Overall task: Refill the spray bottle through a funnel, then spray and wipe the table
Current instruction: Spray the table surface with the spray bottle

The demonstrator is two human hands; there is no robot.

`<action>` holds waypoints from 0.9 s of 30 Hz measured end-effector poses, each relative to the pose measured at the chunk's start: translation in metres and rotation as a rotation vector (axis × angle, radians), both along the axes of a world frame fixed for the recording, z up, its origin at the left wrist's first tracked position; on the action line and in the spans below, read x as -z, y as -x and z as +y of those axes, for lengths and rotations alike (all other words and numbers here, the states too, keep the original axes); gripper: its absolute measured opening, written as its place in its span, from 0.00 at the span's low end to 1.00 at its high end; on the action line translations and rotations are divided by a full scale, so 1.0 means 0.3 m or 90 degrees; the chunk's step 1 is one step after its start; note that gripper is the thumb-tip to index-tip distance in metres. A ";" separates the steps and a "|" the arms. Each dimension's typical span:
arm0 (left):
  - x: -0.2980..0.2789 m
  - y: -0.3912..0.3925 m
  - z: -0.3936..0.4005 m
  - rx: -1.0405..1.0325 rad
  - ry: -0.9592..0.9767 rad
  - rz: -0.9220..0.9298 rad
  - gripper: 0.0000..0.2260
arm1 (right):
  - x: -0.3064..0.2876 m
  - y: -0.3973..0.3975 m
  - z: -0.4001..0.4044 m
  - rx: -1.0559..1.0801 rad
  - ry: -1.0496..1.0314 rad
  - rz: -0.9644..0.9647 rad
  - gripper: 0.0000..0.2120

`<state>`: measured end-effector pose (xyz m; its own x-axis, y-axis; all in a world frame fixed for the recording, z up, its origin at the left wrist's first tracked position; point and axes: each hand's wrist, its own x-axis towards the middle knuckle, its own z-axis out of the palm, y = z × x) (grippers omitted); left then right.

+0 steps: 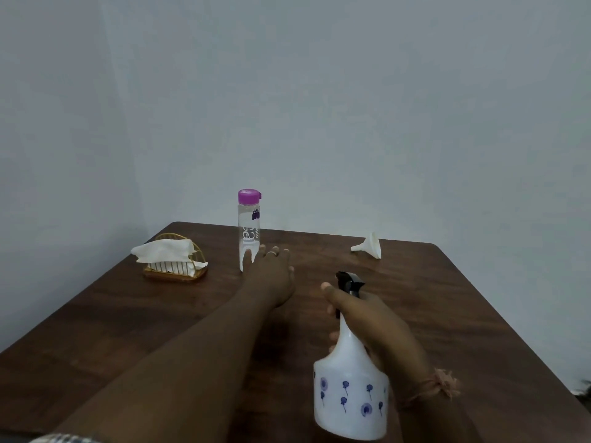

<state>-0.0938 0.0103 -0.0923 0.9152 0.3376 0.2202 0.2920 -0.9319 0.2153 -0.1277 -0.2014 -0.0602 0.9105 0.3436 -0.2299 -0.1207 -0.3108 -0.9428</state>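
A white spray bottle (350, 388) with blue flower prints and a black trigger head is held up over the near part of the table, with my right hand (371, 318) wrapped around its neck. My left hand (271, 273) is stretched forward, fingers apart and empty, its fingertips just in front of the base of a clear water bottle (248, 231) with a purple cap. That bottle stands upright at the back middle of the brown wooden table (128, 330). A small white funnel (369, 246) lies on its side at the back right.
A gold wire holder with white tissues (174, 259) sits at the back left of the table. A pale wall rises right behind the table's far edge. The table's right edge slants down toward the near right corner.
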 end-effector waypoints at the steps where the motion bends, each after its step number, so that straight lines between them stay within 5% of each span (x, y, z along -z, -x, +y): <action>1: 0.003 0.000 0.002 -0.003 0.003 0.004 0.23 | 0.002 0.000 0.006 0.006 0.007 -0.016 0.23; 18: 0.008 0.004 -0.027 0.011 0.034 -0.013 0.24 | -0.051 -0.027 0.024 0.007 -0.004 -0.132 0.13; 27: -0.049 -0.033 -0.018 -0.001 0.021 -0.093 0.25 | -0.053 0.006 0.065 0.076 -0.183 -0.324 0.09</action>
